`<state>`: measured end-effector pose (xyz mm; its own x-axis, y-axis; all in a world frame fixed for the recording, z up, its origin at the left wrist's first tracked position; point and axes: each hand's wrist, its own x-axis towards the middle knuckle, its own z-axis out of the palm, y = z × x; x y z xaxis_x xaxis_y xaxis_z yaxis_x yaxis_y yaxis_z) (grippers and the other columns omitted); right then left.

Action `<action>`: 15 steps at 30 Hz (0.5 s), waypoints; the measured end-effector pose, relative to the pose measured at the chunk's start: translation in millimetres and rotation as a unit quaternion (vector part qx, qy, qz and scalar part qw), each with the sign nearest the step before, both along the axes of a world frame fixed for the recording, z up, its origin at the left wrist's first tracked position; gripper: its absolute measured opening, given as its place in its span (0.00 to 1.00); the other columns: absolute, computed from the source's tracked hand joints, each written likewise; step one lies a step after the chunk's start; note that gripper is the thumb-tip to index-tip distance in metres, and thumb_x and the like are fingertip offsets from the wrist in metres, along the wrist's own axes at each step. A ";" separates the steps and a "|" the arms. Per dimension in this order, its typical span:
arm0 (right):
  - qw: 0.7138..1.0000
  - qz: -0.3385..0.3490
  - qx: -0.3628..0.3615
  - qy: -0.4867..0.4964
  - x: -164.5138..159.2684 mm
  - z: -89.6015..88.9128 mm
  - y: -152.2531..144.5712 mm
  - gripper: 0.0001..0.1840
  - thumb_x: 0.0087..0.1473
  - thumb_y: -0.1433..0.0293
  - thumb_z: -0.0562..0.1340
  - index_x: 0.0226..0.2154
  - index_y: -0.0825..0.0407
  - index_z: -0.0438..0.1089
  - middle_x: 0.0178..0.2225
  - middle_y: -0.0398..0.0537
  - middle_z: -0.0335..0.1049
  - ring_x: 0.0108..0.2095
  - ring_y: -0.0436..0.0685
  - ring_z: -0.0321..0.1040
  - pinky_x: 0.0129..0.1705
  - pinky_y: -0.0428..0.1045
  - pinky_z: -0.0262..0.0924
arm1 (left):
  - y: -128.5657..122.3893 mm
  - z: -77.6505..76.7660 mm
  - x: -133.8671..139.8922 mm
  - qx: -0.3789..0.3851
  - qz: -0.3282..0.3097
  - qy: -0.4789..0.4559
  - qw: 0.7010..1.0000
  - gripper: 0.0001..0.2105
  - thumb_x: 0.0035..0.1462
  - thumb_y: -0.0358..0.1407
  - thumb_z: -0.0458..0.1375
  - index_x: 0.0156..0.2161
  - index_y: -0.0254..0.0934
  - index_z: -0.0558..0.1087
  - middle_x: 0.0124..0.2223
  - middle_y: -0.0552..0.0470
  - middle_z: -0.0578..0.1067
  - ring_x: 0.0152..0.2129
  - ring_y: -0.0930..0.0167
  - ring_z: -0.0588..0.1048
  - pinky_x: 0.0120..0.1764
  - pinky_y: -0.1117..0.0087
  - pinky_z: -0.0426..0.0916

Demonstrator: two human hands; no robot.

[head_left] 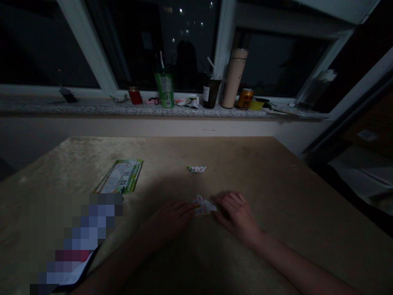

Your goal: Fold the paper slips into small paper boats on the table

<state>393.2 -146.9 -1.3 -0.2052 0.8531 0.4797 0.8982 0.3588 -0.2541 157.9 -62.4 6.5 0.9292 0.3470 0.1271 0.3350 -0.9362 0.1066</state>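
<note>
Two bare hands at work over the table [254,164], room dim. Folded paper [202,207], pale with red and blue print, lies on the near middle of the tabletop between them; its top rises to a point on the far side, roughly triangular.

Left hand [176,215]: palm down, in shadow, fingers stretched rightward, fingertips touching the paper's left edge. Whether they pinch it or only press it, I cannot tell.

Right hand [235,213]: fingers bent, thumb side toward the paper, tips at its right corner. Loosely curled rather than clenched; a firm grasp cannot be confirmed from where I stand.

Just beyond the paper, well clear of both hands: a small paper boat [197,169], white with some green at its left end.

To the left, farther off than the left hand: flat green-and-white leaflets [123,176], overlapping. Nearer on the left side, an item obscured by blocks; only a white part with a dark edge is readable.

Far side, on the speckled windowsill [107,107], left to right: red jar [135,95], green cup [166,88] with straw, dark cup [211,94] with straw, tall pinkish bottle [236,78], orange can [245,99], yellow tub [257,105]. Night outside, scattered lights.
</note>
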 end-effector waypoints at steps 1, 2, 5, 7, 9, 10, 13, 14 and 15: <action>1.000 -0.004 -0.004 0.009 -0.1 -0.6 0.1 0.12 0.58 0.65 0.59 0.43 0.53 0.70 0.35 0.49 0.72 0.40 0.58 0.65 0.45 0.54 0.54 | -0.1 -1.3 -0.2 -0.001 -0.001 -0.002 1.000 0.13 0.64 0.28 0.47 0.50 0.40 0.68 0.53 0.50 0.71 0.47 0.65 0.70 0.49 0.62 0.63; 1.000 -0.002 -0.008 0.016 -0.3 -1.0 0.2 0.11 0.58 0.65 0.59 0.42 0.52 0.70 0.35 0.48 0.72 0.40 0.57 0.64 0.46 0.54 0.53 | -0.3 -2.5 -0.2 -0.003 -0.002 -0.002 1.000 0.14 0.64 0.27 0.47 0.51 0.40 0.68 0.53 0.49 0.71 0.47 0.65 0.70 0.49 0.62 0.64; 0.999 0.028 -0.012 0.020 -1.5 -1.7 0.5 0.09 0.58 0.67 0.59 0.40 0.51 0.72 0.34 0.47 0.72 0.40 0.56 0.63 0.48 0.55 0.51 | -0.9 -4.6 0.3 -0.001 0.002 0.000 1.000 0.15 0.63 0.26 0.47 0.51 0.39 0.67 0.53 0.48 0.71 0.46 0.65 0.70 0.48 0.63 0.65; 0.999 0.043 -0.010 0.014 -2.1 -2.0 0.6 0.10 0.57 0.66 0.60 0.40 0.52 0.72 0.34 0.47 0.71 0.40 0.57 0.63 0.48 0.55 0.50 | -1.3 -4.5 1.3 0.005 0.010 0.004 1.000 0.16 0.62 0.24 0.47 0.52 0.38 0.67 0.52 0.47 0.71 0.46 0.65 0.70 0.47 0.63 0.66; 0.999 0.050 -0.009 0.007 -2.1 -2.4 1.0 0.11 0.56 0.64 0.61 0.40 0.52 0.72 0.34 0.48 0.71 0.40 0.57 0.62 0.49 0.56 0.50 | -1.8 -3.0 2.9 0.007 0.017 0.013 1.000 0.18 0.60 0.22 0.48 0.52 0.37 0.67 0.51 0.47 0.72 0.46 0.65 0.70 0.47 0.63 0.67; 0.999 0.051 -0.010 0.003 -1.9 -2.6 1.3 0.11 0.56 0.64 0.61 0.40 0.52 0.72 0.34 0.48 0.71 0.40 0.57 0.62 0.49 0.56 0.49 | -2.3 -1.6 3.9 0.005 0.020 0.017 1.000 0.18 0.59 0.21 0.49 0.52 0.36 0.67 0.51 0.47 0.72 0.45 0.65 0.70 0.47 0.63 0.67; 0.999 0.053 -0.003 -0.005 -1.8 -3.1 2.8 0.08 0.58 0.66 0.59 0.37 0.51 0.72 0.34 0.47 0.71 0.39 0.57 0.62 0.49 0.55 0.49 | -5.4 3.9 7.2 -0.022 0.044 0.006 0.999 0.18 0.58 0.21 0.49 0.51 0.35 0.67 0.49 0.47 0.72 0.44 0.65 0.71 0.46 0.63 0.67; 0.999 0.053 0.000 -0.003 -2.0 -3.1 3.5 0.08 0.59 0.67 0.58 0.37 0.50 0.72 0.34 0.47 0.71 0.39 0.57 0.62 0.48 0.55 0.49 | -7.0 5.9 8.4 -0.039 0.054 -0.009 0.998 0.17 0.58 0.23 0.49 0.51 0.36 0.67 0.49 0.47 0.72 0.44 0.65 0.71 0.47 0.63 0.67; 0.999 0.053 0.002 0.002 -2.3 -3.0 4.2 0.08 0.59 0.67 0.58 0.36 0.50 0.72 0.33 0.47 0.70 0.39 0.56 0.62 0.48 0.55 0.49 | -8.5 7.6 9.6 -0.058 0.064 -0.026 0.996 0.16 0.59 0.25 0.50 0.51 0.36 0.67 0.49 0.47 0.72 0.44 0.65 0.71 0.47 0.62 0.66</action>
<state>390.9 -142.7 -4.3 -0.2920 0.8249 0.4840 0.8546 0.4522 -0.2552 167.5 -71.0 14.1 0.8700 0.4767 0.1256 0.4416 -0.8669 0.2312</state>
